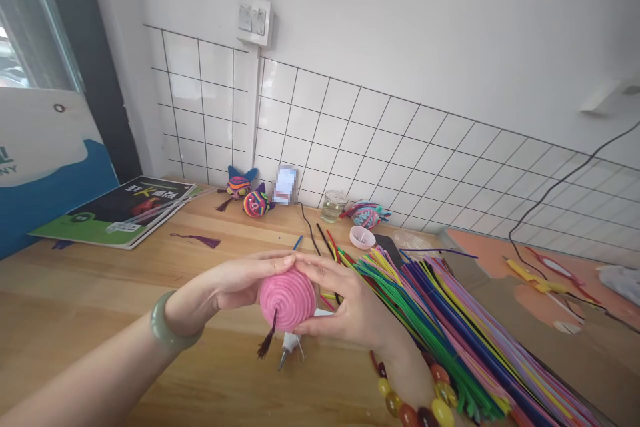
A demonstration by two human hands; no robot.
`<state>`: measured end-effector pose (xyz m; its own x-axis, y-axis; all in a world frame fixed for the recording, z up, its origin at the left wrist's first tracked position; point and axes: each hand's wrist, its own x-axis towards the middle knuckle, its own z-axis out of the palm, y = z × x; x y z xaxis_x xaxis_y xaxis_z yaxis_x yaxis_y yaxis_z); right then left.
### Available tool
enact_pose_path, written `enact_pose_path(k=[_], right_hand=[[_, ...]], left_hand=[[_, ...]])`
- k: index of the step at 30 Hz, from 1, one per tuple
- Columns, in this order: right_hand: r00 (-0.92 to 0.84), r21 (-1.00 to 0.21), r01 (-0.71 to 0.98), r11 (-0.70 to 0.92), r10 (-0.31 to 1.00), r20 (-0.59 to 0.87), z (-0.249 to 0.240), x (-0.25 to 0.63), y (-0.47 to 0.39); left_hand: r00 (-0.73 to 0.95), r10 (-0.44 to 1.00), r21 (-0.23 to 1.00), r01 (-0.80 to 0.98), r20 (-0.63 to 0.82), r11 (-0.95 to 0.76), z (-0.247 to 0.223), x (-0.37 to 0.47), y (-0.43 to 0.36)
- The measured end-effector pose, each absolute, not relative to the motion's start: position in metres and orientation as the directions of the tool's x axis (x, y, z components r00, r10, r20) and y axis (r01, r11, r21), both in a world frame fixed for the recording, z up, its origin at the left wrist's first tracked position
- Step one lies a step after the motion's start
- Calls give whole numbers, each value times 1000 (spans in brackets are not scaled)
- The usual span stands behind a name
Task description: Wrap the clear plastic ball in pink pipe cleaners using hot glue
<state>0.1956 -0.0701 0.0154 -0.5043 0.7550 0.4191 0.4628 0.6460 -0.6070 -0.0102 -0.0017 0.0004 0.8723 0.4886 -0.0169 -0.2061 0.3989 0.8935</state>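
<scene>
A pink ball (289, 299) wound in spirals of fuzzy pipe cleaner is held up over the wooden table, with a dark tassel (267, 344) hanging from its near side. My left hand (247, 280), with a green bangle at the wrist, curves round its left and top. Around the right side wraps my right hand (345, 297), its thumb below and fingers on top; a beaded bracelet circles that wrist. Beneath the ball, partly hidden, lies a white glue gun (290, 345) with its metal nozzle showing. The far side of the ball is out of sight.
Bundles of coloured pipe cleaners (440, 320) spread over the right. Behind stand striped craft balls (257, 201), a phone (285, 185), a glass jar (333, 205) and a pink bowl (362, 237). A purple tassel (200, 239) and a book (120, 212) lie left; yellow pliers (535, 275) right.
</scene>
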Motion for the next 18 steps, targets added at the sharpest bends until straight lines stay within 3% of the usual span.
enact_pose_path(k=[5, 8, 18], right_hand=[[-478, -519, 367, 772, 635, 606, 13, 197, -68], [-446, -418, 402, 815, 573, 687, 15, 197, -69], [-470, -289, 533, 795, 562, 680, 28, 196, -79]], left_hand=[[813, 583, 883, -279, 8, 377, 3, -10, -4], [801, 596, 866, -335, 55, 370, 6, -10, -6], [791, 608, 849, -365, 66, 382, 12, -8, -12]])
